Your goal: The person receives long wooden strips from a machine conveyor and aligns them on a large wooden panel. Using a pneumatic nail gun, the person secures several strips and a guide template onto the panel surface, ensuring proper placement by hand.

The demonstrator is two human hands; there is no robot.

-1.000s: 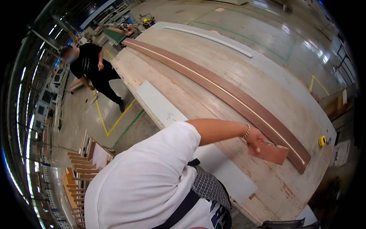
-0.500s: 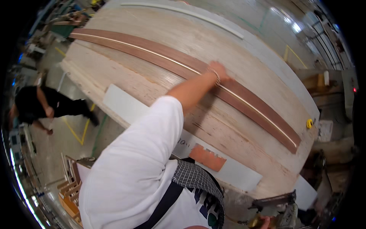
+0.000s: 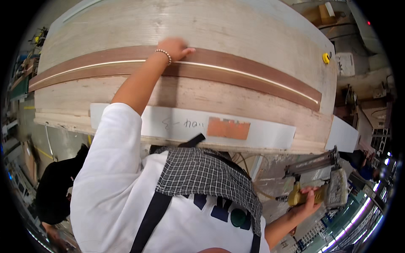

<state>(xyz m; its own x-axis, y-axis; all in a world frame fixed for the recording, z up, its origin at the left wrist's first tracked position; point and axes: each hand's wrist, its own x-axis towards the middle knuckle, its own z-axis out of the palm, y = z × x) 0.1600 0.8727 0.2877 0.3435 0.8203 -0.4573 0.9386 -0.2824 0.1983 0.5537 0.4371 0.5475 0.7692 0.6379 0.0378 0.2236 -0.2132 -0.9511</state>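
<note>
A long reddish-brown wooden board (image 3: 253, 80) with a pale shiny strip (image 3: 236, 70) along its length lies across the wooden workbench (image 3: 236, 25). My left hand (image 3: 175, 47), a beaded bracelet at its wrist, is over the middle of this board at its far edge. Its thumb sticks out to the right; the other fingers are blurred and partly hidden. Low on the right, my right hand (image 3: 307, 202) grips a nail gun (image 3: 297, 196) with a gold-coloured body and a long dark magazine. It is held off the bench's near side.
A white panel strip (image 3: 270, 134) with handwriting and an orange piece (image 3: 228, 128) lies along the near edge. A yellow tape measure (image 3: 325, 58) sits at the right, a thin white strip (image 3: 80, 10) at the far left. A person in black (image 3: 55, 189) is at the left.
The view has turned, so the board now runs more level. My left hand has shifted leftward along the board. My right hand and the nail gun have come further into view.
</note>
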